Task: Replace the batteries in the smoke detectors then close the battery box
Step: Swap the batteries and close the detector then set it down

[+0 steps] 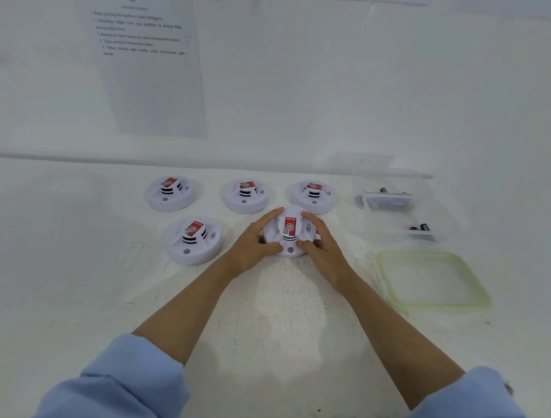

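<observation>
Fingers (272,216) of the left hand (255,243) and right hand (323,248) curl round the rim of the nearest smoke detector (290,229), clamped on it from both sides where it seems to rest on the white table (276,323). The main risk, I judge, lies at the right: the green-rimmed lid (432,278) and the clear battery boxes (380,222) (both uncovered) sit near that forearm, and a wide swing could knock them. A hard twist could skid the unit into the other detectors (194,239). Tipped boxes would scatter the batteries (419,227).
</observation>
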